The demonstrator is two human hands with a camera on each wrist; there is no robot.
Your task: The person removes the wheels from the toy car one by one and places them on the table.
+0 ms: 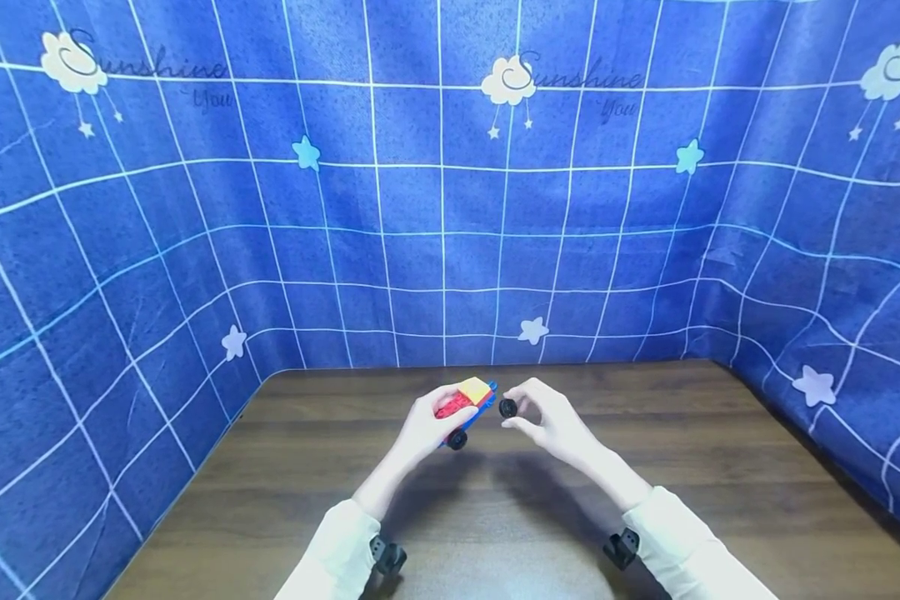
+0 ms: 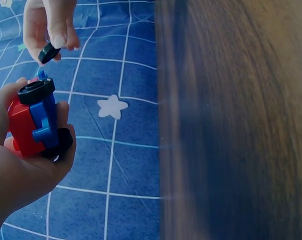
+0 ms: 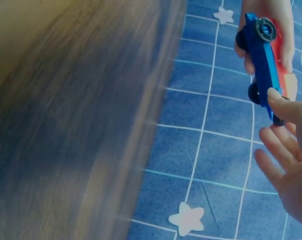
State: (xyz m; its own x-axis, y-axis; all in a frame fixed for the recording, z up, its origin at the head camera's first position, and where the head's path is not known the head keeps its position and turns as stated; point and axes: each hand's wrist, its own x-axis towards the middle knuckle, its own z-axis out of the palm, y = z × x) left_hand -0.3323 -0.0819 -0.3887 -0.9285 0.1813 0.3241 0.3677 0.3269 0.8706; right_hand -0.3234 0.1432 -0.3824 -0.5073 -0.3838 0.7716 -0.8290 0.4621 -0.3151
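Observation:
My left hand (image 1: 426, 427) grips a toy car (image 1: 474, 390) above the wooden table, fingers and thumb around its red body. The car has a yellow top part and a blue chassis (image 3: 263, 65), with black wheels (image 2: 37, 91) fitted on it. Just to the right, my right hand (image 1: 551, 423) pinches a loose black wheel (image 1: 507, 408) between thumb and fingertips. A small gap separates this wheel from the blue end of the car in the head view. In the right wrist view the thumb partly covers the loose wheel (image 3: 279, 120).
Under both hands lies a brown wood-grain table (image 1: 330, 483). Behind it and at both sides hangs a blue curtain (image 1: 405, 258) with white grid lines, stars and clouds. Small black cameras (image 1: 387, 557) are strapped at both wrists over white sleeves (image 1: 337, 546).

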